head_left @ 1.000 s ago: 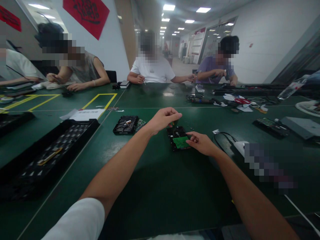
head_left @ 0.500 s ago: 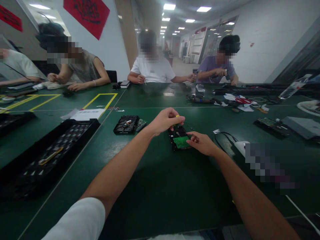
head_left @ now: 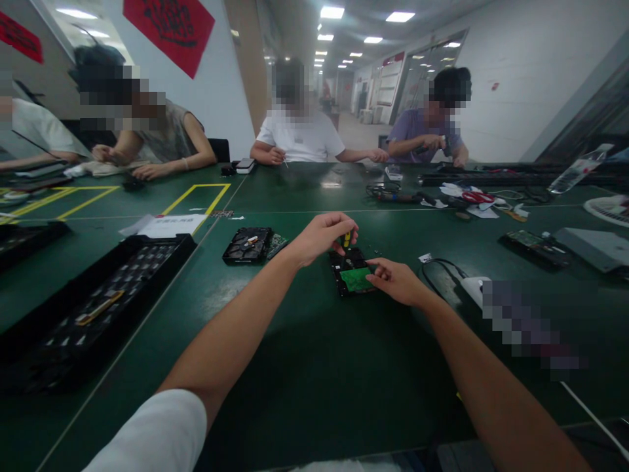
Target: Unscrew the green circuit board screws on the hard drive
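Observation:
A black hard drive (head_left: 352, 273) with a green circuit board on top lies on the green table (head_left: 314, 354) in front of me. My left hand (head_left: 322, 237) is closed around a small yellow-handled screwdriver (head_left: 346, 238), held upright over the drive's far end. My right hand (head_left: 396, 280) rests at the drive's right edge, fingers pinched against it. A second hard drive (head_left: 247, 244) with a loose circuit board beside it lies to the left.
A long black tray (head_left: 93, 298) of small parts sits at the left. A white power strip with a black cable (head_left: 449, 278) lies right of my hand. Three people sit working at the far side. Tools, papers and boards are scattered at the right.
My left hand has closed on the screwdriver and brought it down over the drive's far end. My right hand has stayed at the drive's edge.

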Demonstrator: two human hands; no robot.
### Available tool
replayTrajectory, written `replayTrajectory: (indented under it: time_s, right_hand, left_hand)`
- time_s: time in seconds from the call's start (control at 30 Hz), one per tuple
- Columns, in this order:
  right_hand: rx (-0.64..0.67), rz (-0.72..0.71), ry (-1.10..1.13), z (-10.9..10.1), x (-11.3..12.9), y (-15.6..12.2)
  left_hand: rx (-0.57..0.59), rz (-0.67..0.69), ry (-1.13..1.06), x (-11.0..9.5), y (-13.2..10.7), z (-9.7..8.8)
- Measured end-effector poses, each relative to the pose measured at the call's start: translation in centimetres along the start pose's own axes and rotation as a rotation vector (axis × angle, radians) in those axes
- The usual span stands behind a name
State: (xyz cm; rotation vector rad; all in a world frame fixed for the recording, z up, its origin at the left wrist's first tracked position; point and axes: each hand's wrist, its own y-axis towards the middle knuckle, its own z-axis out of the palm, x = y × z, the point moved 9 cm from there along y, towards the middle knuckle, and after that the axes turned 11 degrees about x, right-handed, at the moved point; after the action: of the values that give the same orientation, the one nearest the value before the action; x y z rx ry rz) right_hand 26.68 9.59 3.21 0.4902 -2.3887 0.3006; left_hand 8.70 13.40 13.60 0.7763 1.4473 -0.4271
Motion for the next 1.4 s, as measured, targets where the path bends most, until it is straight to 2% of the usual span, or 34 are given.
replayTrajectory:
  time_s: [0.17, 0.43, 0.53, 0.7, 0.87, 1.07, 1.2, 1.4]
  right_hand:
    - [-0.005, -0.004, 0.005, 0.0, -0.1, 0.0]
    - [-0.021, -0.003, -0.018, 0.0, -0.4, 0.1]
    - [-0.018, -0.002, -0.01, 0.1, -0.4, 0.1]
    - [-0.014, 0.005, 0.0, 0.1, -0.3, 0.1]
    - [-0.008, 0.005, -0.004, 0.0, -0.2, 0.1]
    - [-0.005, -0.006, -0.025, 0.0, -0.2, 0.1]
    - [-0.011, -0.011, -0.021, 0.1, -0.3, 0.1]
    - [-0.016, -0.023, -0.01, 0.1, -0.3, 0.2]
  left_hand:
    - [-0.117, 0.058, 0.199, -0.5, -0.1, -0.9]
    - [0.074, 0.015, 0.0, 0.0, 0.0, 0.9]
    - [0.056, 0.016, 0.025, -0.1, 0.0, 0.7]
    - [-0.046, 0.02, 0.136, -0.2, -0.2, 0.0]
    - [0.074, 0.049, 0.05, -0.4, 0.0, 1.1]
    - [0.12, -0.004, -0.065, 0.1, 0.1, 1.3]
    - [0.094, -0.006, -0.019, 0.3, 0.0, 0.9]
    - [-0.057, 0.018, 0.185, -0.2, 0.0, -0.4]
